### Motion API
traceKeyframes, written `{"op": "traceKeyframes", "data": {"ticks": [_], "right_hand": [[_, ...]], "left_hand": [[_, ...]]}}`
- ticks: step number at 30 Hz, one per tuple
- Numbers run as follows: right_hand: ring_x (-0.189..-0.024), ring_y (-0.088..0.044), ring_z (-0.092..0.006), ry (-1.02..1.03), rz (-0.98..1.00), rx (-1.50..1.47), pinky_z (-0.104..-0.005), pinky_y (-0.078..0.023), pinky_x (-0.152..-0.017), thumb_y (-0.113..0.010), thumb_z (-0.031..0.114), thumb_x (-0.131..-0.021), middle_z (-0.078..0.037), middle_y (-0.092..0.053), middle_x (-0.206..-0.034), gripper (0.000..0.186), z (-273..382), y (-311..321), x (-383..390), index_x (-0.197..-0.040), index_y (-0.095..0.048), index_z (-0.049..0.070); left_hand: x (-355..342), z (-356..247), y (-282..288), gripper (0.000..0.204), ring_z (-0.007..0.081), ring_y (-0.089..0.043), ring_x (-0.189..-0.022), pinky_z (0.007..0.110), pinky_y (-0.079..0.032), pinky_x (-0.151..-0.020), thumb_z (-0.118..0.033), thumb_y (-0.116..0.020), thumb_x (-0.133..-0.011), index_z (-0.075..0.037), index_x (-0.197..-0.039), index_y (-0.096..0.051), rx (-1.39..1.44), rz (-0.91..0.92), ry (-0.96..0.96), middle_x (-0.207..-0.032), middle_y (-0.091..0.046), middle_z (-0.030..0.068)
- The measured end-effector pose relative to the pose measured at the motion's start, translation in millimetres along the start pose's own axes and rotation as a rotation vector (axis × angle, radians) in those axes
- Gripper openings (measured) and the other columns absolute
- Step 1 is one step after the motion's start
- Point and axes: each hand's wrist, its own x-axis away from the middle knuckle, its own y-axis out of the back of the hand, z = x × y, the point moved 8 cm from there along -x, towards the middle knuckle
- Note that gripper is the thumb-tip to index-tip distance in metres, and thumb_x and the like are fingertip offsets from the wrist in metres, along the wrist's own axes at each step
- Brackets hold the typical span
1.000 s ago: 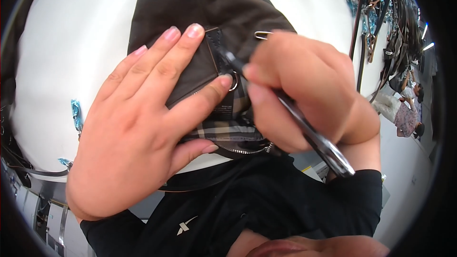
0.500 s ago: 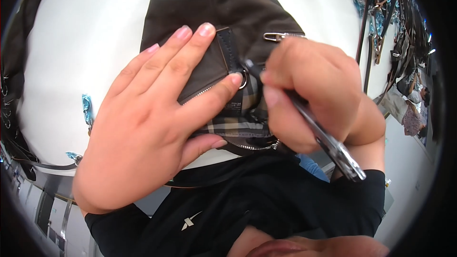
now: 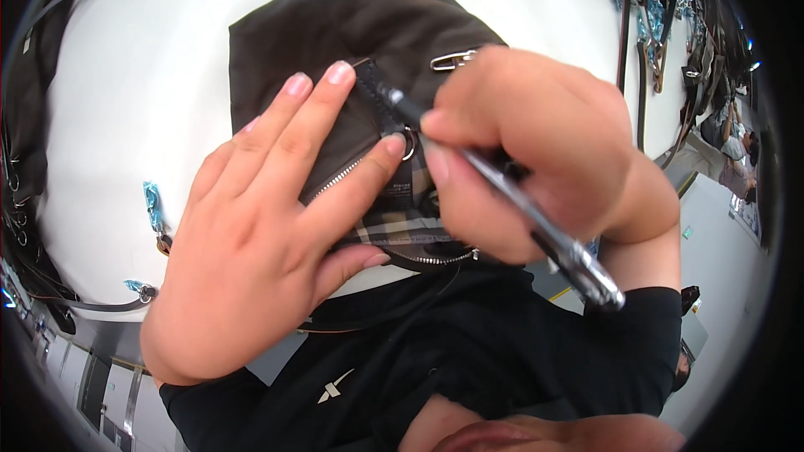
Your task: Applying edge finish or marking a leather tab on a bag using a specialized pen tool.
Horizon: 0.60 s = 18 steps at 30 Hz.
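A dark brown fabric bag (image 3: 335, 12) lies on the white table, its zipper (image 3: 335, 182) parted over a plaid lining (image 3: 402, 233). Across it my left hand (image 3: 260, 209) rests flat with fingers spread, the index fingertip at a metal ring (image 3: 409, 147) below a stitched black tab (image 3: 374, 94). My right hand (image 3: 540, 146) grips a silver-and-black pen (image 3: 578, 264) in a writing hold. The dark front end, somewhat blurred, is over or at the tab; whether it touches cannot be made out. A silver zip pull (image 3: 450, 60) shows beside my right knuckles.
On the white table (image 3: 126, 67), a blue-wrapped clip (image 3: 151, 205) lies left of my hand. Dark straps (image 3: 662, 8) with wrapped hardware hang in a bunch at the right. More dark material with metal fittings (image 3: 21, 167) lines the left edge.
The bag appears shifted left in view. My right hand and the pen have moved left, with the front end now farther up along the black tab. My left hand still presses the bag.
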Motion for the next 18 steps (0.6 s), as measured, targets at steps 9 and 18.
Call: {"op": "traceKeyframes", "data": {"ticks": [9, 18], "right_hand": [[-0.054, -0.062, -0.0265, 0.094, -0.020, -0.003, -0.0342, -0.050, -0.047, -0.073, -0.008, -0.068, -0.014, -0.061, -0.069, 0.017, 6.4, -10.9, 2.3, -0.079, -0.062, -0.003], [-0.057, -0.062, -0.0269, 0.108, 0.107, -0.037, -0.0337, -0.051, -0.051, -0.069, -0.013, -0.070, -0.015, -0.060, -0.070, 0.017, 7.5, -17.4, 1.9, -0.082, -0.060, -0.005]], "left_hand": [[4.1, -2.9, 2.7, 0.056, 0.0387, -0.043, -0.146, 0.046, -0.038, -0.112, -0.042, -0.079, -0.074, -0.011, -0.120, -0.071, -0.038, 0.014, -0.012, -0.160, -0.043, 0.0192], [5.7, -0.5, 2.8, 0.056, 0.0375, -0.043, -0.145, 0.046, -0.040, -0.109, -0.037, -0.081, -0.073, -0.013, -0.123, -0.070, -0.011, 0.015, -0.008, -0.160, -0.043, 0.0178]]}}
